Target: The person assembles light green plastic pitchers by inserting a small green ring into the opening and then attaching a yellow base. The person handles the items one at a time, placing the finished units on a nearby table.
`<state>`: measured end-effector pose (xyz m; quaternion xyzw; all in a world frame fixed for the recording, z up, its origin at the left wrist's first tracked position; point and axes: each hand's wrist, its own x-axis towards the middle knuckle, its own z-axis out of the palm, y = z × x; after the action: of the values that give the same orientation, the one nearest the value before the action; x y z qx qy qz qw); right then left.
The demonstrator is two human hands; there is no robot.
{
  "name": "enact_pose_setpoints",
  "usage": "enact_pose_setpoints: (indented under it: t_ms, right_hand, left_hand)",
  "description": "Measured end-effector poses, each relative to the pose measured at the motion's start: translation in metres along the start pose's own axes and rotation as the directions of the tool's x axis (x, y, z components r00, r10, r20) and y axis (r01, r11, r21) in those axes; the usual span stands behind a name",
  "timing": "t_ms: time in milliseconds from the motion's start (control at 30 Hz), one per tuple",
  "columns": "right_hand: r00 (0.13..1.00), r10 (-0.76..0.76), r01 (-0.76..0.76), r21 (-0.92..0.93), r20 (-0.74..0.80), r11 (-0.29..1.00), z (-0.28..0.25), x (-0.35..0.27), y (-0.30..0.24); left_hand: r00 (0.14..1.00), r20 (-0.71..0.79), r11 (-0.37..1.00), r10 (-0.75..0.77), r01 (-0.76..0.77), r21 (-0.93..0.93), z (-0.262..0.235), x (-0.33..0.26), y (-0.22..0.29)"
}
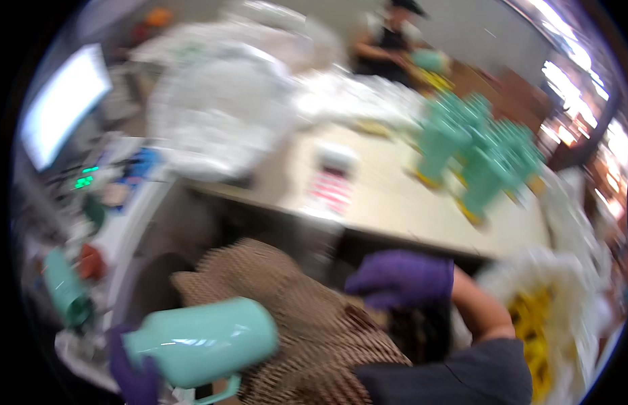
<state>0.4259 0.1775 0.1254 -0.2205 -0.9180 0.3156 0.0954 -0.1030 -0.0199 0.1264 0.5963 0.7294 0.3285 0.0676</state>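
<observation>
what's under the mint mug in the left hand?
Brown honeycomb packing paper lies beneath and beside the mint mug, held in the gloved left hand. What sits below the paper is covered.

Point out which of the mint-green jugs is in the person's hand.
The jug at lower left, lying sideways in the purple-gloved left hand over the brown honeycomb paper. The other jugs stand clustered on the table, untouched.

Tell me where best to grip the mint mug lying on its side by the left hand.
Probably the mug body, from above. It lies on its side over brown honeycomb paper, its handle pointing down and hard to reach. The left hand, in a purple glove, is already at its narrower end. Blur hides finer detail.
</observation>
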Motion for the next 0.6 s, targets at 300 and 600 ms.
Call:
enact_pose_setpoints:
  t_ms: [300,600]
  right_hand:
    - [-0.684,0.659,-0.682,0.049,0.312,-0.730,-0.043,-0.445,-0.016]
    - [-0.765,0.641,-0.329,0.819,0.061,-0.471,0.196,-0.495,0.088]
  left_hand:
    - [0.907,-0.149,0.729,-0.393,0.209,-0.651,0.123,0.060,-0.055]
    - [0.812,0.150,0.137,-0.564,0.272,-0.953,0.147,0.046,-0.019]
